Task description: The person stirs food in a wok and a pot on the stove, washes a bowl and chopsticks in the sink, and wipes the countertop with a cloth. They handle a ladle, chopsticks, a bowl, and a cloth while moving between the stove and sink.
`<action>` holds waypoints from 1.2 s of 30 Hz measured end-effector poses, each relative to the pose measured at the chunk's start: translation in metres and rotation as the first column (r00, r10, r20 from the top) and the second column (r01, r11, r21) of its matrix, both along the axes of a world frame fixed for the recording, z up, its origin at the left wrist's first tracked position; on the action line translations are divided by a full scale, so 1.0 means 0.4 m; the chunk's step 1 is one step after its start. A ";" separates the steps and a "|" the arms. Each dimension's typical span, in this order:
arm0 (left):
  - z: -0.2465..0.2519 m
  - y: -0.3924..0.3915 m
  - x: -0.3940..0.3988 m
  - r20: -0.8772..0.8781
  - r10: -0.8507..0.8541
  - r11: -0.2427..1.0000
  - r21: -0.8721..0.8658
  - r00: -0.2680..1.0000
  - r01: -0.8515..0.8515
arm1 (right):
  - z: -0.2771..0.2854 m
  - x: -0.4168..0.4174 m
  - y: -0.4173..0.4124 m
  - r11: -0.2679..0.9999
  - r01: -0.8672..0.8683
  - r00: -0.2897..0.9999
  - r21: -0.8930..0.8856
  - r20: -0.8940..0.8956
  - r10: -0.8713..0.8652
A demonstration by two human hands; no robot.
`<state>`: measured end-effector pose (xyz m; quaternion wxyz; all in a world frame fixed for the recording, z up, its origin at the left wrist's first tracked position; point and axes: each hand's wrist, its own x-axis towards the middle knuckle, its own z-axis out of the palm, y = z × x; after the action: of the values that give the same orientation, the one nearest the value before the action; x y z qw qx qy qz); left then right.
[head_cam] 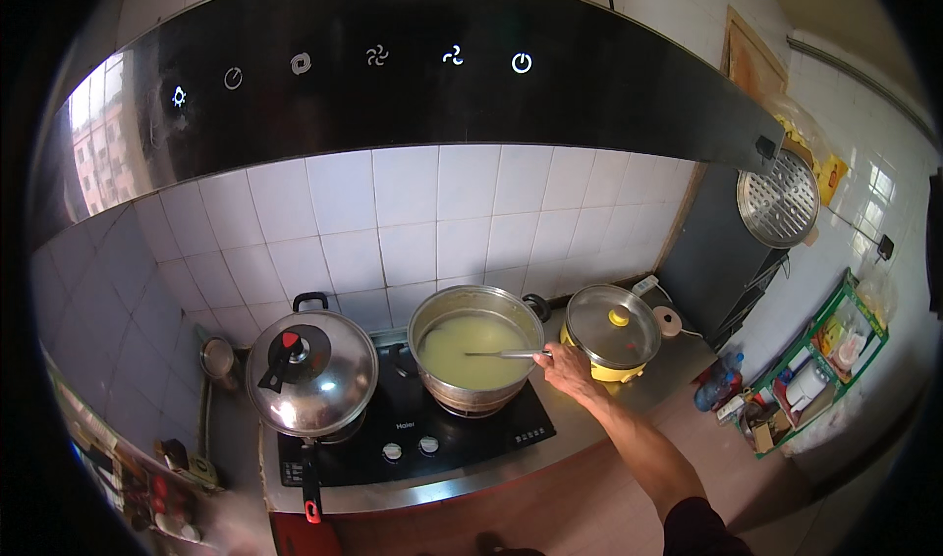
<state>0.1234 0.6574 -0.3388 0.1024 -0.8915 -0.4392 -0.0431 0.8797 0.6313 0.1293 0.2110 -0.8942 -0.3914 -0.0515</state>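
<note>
My right hand (566,368) is closed around the handle of a metal utensil (508,354), whose far end dips into pale yellow-green liquid (464,368). The submerged end cannot be made out. The liquid stands in a large stainless steel pot (475,396) on the right burner of a black gas hob (398,471). On the left burner is a wok with a domed steel lid (339,357); its black handle (312,482) with a red end points towards me. Just beyond my right hand stands a yellow electric pot (615,372) under a glass lid (600,320). My left hand is out of view.
A black range hood (412,106) hangs low over the hob, in front of white wall tiles (405,246). A metal container (219,357) stands at the left. To the right are a power strip (645,285), a perforated steamer tray (779,199) and a green shelf rack (810,350).
</note>
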 end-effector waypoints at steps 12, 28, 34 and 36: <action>0.042 -0.142 -0.042 -0.029 0.001 0.999 -0.040 1.000 -0.002 | 0.321 -0.174 -0.057 0.931 -0.360 0.918 0.061 0.200 0.342; -0.025 -0.146 -0.048 -0.052 0.092 0.994 -0.061 0.994 -0.095 | 0.248 -0.160 0.012 0.916 -0.395 0.917 -0.064 -0.093 0.389; -0.026 -0.169 -0.039 -0.085 0.056 0.997 -0.048 0.995 -0.060 | 0.211 -0.212 0.071 0.838 -0.403 0.808 -0.369 0.288 0.515; -0.010 -0.179 -0.039 -0.096 0.061 0.997 -0.038 0.993 -0.065 | 0.201 -0.208 0.087 0.852 -0.358 0.827 -0.383 0.294 0.479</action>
<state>0.1079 0.5860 -0.3428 0.1059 -0.8800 -0.4628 0.0116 0.7966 0.6661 0.2098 -0.0061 -0.7794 -0.6163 -0.1125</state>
